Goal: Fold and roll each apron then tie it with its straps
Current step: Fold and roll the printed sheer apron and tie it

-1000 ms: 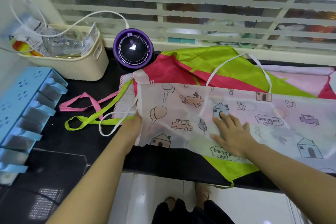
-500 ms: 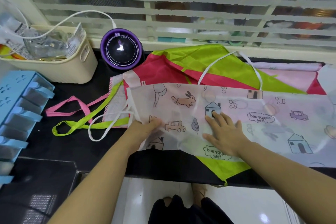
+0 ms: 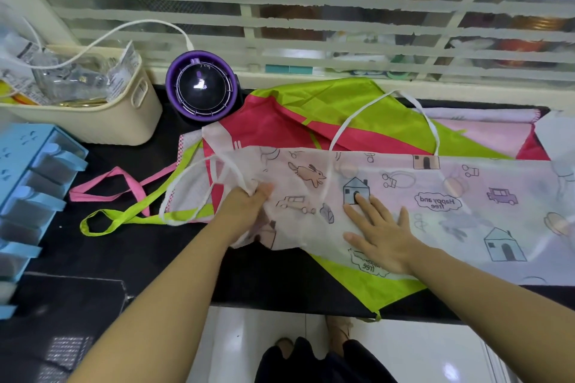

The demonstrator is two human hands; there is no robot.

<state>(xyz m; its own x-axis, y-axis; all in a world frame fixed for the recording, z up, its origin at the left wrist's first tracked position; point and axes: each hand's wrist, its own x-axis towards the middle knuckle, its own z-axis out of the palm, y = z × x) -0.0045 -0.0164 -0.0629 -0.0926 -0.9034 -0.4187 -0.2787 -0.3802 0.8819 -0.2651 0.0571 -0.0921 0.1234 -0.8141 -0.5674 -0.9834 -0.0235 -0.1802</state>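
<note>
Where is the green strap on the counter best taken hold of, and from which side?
Pinch the green strap at the closed bend of its loop, coming from the left and above. There it lies flat on the bare black counter, apart from the pink strap. Further right the white strap crosses it and the left hand is close.

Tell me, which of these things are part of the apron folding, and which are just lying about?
In the job: printed apron, left hand gripping its end, right hand flat on it, green-and-pink apron beneath.
Lying about: purple fan, cream basket, blue drawers.
</note>
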